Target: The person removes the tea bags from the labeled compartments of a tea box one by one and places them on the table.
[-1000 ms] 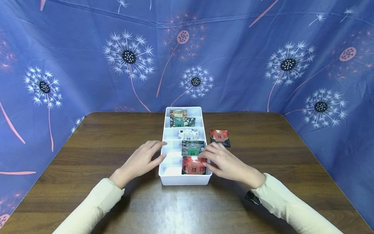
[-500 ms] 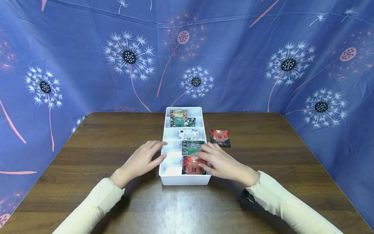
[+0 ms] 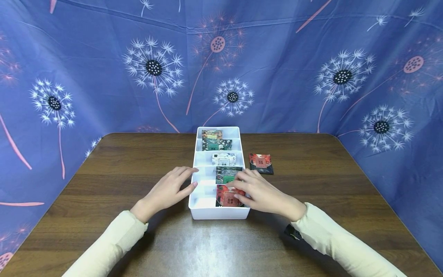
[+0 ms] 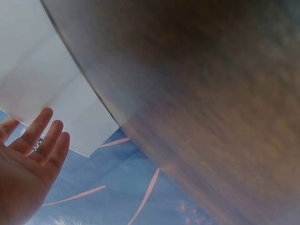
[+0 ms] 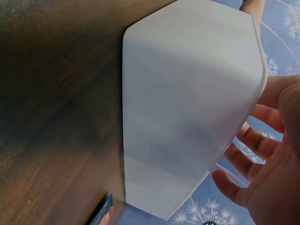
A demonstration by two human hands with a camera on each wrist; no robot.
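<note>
A white divided tray (image 3: pixel 219 214) stands in the middle of the table, holding several tea sachets. My right hand (image 3: pixel 264 194) reaches over its right wall to a red tea sachet (image 3: pixel 229 201) in the nearest compartment. The thumb is on the sachet's front and the index fingertip at its top edge. Behind it leans a dark green tea sachet (image 3: pixel 223 174), partly covered by my fingers. My left hand (image 3: pixel 167 192) rests at the left rim with fingers extended; its thumb and fingertips touch there. In the right wrist view, the tray wall (image 5: pixel 187 103) hides the sachets.
Farther compartments hold a white sachet (image 3: pixel 223 159), a green one (image 3: pixel 216 145) and an orange-yellow one (image 3: pixel 212 134). Another red and black sachet (image 3: pixel 261 164) lies on the brown table (image 3: pixel 304 173) right of the tray. A blue dandelion-print cloth (image 3: pixel 277 69) hangs behind.
My right hand has moved left, from the red sachet's right edge to over its upper middle, and then stayed nearly still. My left hand has not moved.
</note>
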